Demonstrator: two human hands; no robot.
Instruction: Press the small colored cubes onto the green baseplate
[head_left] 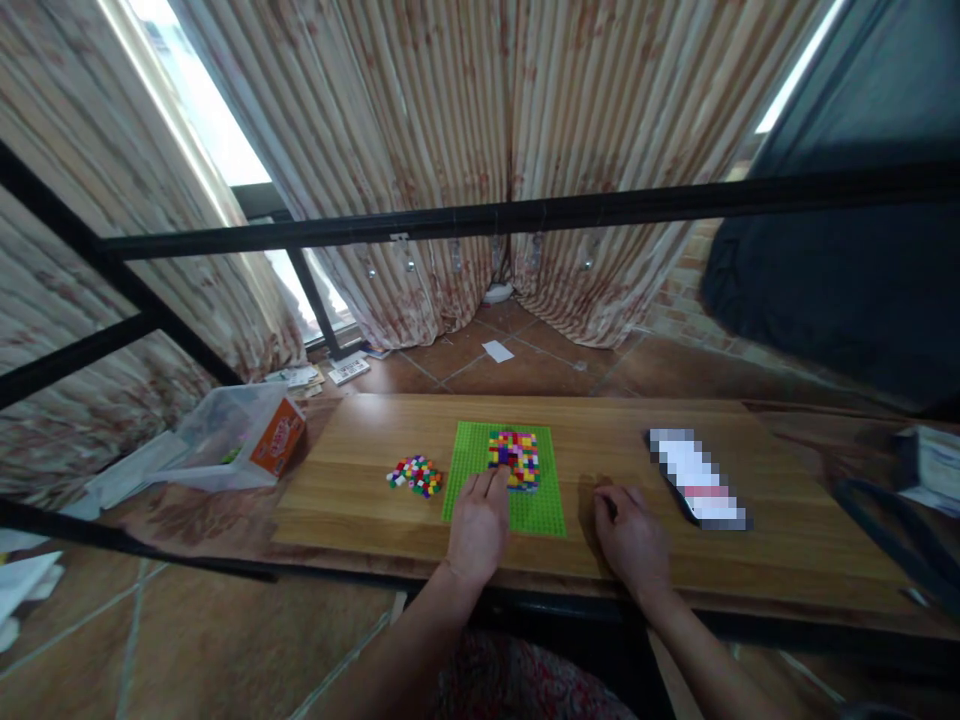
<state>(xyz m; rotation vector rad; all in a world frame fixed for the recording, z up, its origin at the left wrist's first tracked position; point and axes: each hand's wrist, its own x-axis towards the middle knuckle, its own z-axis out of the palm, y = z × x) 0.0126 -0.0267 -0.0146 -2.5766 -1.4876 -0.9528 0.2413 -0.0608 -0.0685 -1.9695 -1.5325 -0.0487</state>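
A green studded baseplate (465, 447) lies on the wooden table. Built on it is a low block of multicoloured building bricks (527, 455), with a darker gap near its middle. My left hand (480, 520) reaches over the baseplate, its fingers pressed together on a small building brick at the near left side of the block; the fingertips partly cover that brick. My right hand (630, 535) rests on the table right of the baseplate, fingers curled in, with nothing showing in them. Left of the baseplate sits a pile of loose bricks (417, 475).
A phone (697, 480) with a blurred screen lies on the table's right part. Beyond the table's left end stands a clear plastic box (217, 430) with an orange label. A black metal bar (465, 222) crosses in front of the curtains (420, 130).
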